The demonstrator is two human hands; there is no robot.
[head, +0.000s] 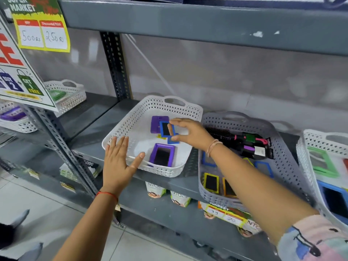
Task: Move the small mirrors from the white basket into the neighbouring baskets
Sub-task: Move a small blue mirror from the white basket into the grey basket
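Between thumb and fingertips of right hand (pixel 189 133), pinched: blue-framed mirror (pixel 166 129), small, rectangular, dark glass, raised a little above floor of white basket (pixel 120 129). Long axis near upright, a bit tilted, glass turned toward camera.

Just left of that hand: purple mirror back (pixel 157 124), lying flat, long axis pointing away toward basket's far handle. Under the hand: second blue frame (pixel 172 141) and a yellow corner, mostly hidden. Nearer, below the hand: purple-framed mirror (pixel 162 155), leaning against front wall, dark glass up, long axis running from front to back.

Left hand (pixel 117 160) flat and open, fingers spread, resting on front rim at left corner of white basket, grasping nothing.

To the right of right forearm: grey basket (pixel 282 147), holding yellow-framed mirror (pixel 211 182), blue frames, and black hair brushes (pixel 239 141). Further right: another white basket (pixel 305 157) with green frame (pixel 323 162) and blue frame.

Up left of both hands: sign (pixel 40 23) reading "SUPER MARKET", "500 Rs", "250 Rs". Below it, card (pixel 20 78) with "BUY 2" and "GET 1 FREE".
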